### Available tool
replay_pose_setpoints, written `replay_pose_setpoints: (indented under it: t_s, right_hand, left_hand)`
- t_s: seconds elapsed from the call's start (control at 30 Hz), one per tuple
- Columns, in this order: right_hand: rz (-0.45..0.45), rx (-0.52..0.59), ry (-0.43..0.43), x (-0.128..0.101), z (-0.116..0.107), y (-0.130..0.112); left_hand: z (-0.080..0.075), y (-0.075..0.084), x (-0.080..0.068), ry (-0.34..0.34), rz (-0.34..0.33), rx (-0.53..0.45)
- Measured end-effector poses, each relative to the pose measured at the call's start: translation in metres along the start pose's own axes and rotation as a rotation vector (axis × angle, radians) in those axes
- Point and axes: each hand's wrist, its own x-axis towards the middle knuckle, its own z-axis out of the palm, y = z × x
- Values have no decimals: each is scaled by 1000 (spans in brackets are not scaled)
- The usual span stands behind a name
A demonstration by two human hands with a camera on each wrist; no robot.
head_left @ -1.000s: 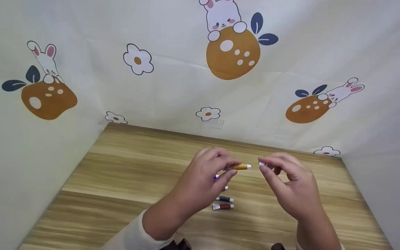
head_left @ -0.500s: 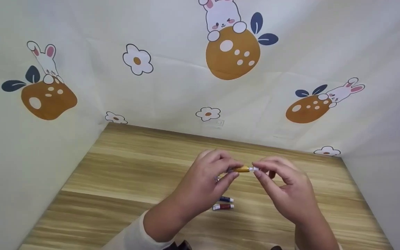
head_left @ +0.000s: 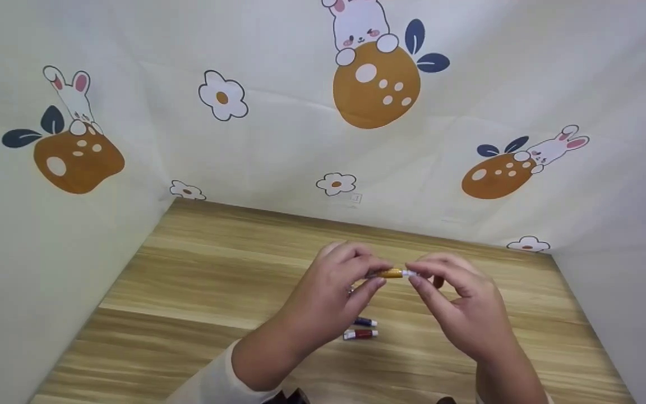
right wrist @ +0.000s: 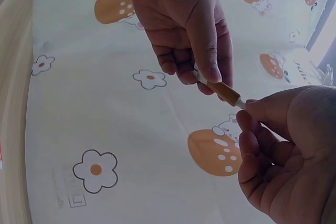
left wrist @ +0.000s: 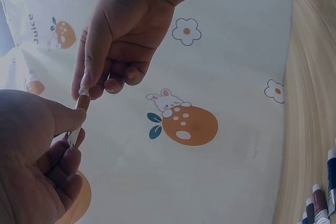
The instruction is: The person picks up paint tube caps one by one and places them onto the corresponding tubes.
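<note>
Between thumb and fingers my left hand (head_left: 331, 286) pinches a small orange-yellow paint tube (head_left: 392, 273), held level above the table with its neck to the right. My right hand (head_left: 463, 303) pinches the small white cap (head_left: 410, 273), which sits against the tube's neck. The right wrist view shows the orange tube body (right wrist: 224, 92) spanning the two hands, its white end at my right fingertips. Whether the cap is threaded on cannot be told. Below the left hand, a dark blue tube (head_left: 365, 322) and a dark red tube (head_left: 361, 334) lie on the table.
The wood-grain table (head_left: 188, 269) is enclosed by pale curtain walls (head_left: 278, 146) printed with rabbits, oranges and flowers. Several capped tubes, among them a dark red tube (left wrist: 319, 203), lie in a row at the lower right of the left wrist view.
A second ago the cap in my right hand was apart from the tube. The right hand moved left, bringing the cap against the tube's neck; since half a second ago, hardly anything has moved.
</note>
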Motion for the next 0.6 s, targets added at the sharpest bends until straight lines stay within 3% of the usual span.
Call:
replay_pose_setpoints:
  t_s: [0.37, 0.6]
  right_hand:
    - [59, -12, -30, 1, 0, -1]
    - [116, -20, -38, 1, 1, 1]
  left_hand:
    - [2, 0, -1, -6, -14, -1]
    - [3, 0, -2, 10, 26, -17]
